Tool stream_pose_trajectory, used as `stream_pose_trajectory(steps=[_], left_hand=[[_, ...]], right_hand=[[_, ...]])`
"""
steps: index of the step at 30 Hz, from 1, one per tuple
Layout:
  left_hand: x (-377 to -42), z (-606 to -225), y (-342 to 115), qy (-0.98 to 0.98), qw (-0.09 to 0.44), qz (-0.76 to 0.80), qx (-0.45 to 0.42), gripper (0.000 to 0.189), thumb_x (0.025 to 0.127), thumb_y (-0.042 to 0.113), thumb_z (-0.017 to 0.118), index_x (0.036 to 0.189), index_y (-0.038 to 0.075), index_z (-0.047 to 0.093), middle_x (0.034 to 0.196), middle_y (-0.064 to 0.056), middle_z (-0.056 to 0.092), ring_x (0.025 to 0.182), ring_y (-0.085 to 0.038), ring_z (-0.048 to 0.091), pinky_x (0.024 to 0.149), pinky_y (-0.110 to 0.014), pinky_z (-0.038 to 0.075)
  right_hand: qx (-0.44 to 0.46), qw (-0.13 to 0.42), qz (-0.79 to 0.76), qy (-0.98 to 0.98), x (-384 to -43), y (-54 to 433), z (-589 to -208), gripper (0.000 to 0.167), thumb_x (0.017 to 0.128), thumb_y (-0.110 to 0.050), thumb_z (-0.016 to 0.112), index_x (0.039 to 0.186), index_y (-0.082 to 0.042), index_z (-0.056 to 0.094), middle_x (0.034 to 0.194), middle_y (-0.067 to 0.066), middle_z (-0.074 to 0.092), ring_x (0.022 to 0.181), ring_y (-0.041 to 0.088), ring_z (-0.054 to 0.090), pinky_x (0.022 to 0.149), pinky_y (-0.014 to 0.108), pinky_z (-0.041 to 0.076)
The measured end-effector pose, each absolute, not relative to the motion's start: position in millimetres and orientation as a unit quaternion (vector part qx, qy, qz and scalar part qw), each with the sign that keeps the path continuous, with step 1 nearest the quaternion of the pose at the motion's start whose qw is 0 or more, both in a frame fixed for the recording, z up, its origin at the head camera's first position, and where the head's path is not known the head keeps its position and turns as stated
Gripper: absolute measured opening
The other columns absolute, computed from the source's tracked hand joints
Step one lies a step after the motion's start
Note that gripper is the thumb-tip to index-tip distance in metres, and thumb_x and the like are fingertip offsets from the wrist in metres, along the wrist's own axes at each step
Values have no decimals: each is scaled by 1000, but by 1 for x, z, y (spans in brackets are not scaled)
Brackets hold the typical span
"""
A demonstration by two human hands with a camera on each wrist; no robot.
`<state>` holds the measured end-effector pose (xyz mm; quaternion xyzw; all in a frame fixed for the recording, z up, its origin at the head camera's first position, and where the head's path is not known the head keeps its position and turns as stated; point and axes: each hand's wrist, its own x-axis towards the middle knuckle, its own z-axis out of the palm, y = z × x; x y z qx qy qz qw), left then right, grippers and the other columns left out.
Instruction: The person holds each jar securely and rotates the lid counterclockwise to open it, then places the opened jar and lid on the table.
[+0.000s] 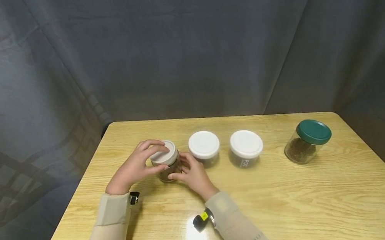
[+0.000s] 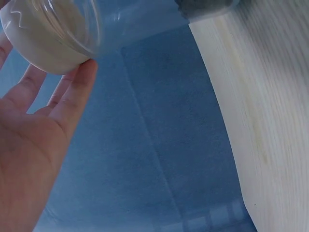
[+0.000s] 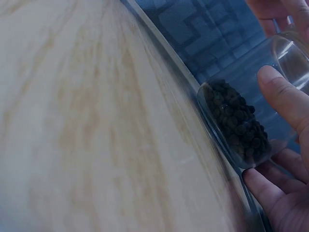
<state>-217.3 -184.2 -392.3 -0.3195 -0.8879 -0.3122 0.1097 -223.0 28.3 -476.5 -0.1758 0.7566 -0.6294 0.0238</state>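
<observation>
A clear jar [image 1: 164, 175] with an off-white lid [image 1: 170, 157] stands on the left part of the table. My left hand [image 1: 136, 168] holds the lid, with fingers over its top and thumb at its near side. Around the jar's right side, my right hand [image 1: 196, 177] grips the clear wall between thumb and fingers. Small dark rounded pieces [image 3: 236, 121] fill the bottom of the jar in the right wrist view. Seen from the left wrist, fingertips [image 2: 84, 72] press the rim of the lid, which sits on the jar's mouth.
Two white-lidded tubs, a nearer-left one [image 1: 204, 145] and another [image 1: 246, 145], stand right of the jar. Farther right is a clear jar with a green lid [image 1: 314, 131] and brown contents. A grey curtain [image 1: 186, 58] hangs behind the wooden table [image 1: 308, 201].
</observation>
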Motion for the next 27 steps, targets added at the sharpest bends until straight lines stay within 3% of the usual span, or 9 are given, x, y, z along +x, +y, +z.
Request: stream_pose_trajectory(steps=[15,24,27], left_hand=[[-218,-391,-194,-874,135,-351,-306,42,84,14,84,123,13,68,132,-8,60,124,-30,54,103,-52,47],[-221,-393,-224,-875,129,-399,-243,40,87,4,79,124,8,65,132,-12,60,120,-26,55,100,-54,51],[-221,-393,-236,-878,107,-421,-202,36,94,8,73,128,7,63,131,-13,60,116,-19,56,96,-41,55]], right_hand=[[-177,20,-628,757,-223,28,-476,78,77,-13,88,143,-3,48,145,17,55,134,32,53,106,34,49],[-164,22,-618,769,-223,25,-477,82,75,-15,89,145,-4,47,145,17,55,134,30,53,105,30,49],[-161,21,-619,768,-222,25,-476,82,75,-15,89,145,-5,47,145,18,55,134,30,53,106,30,49]])
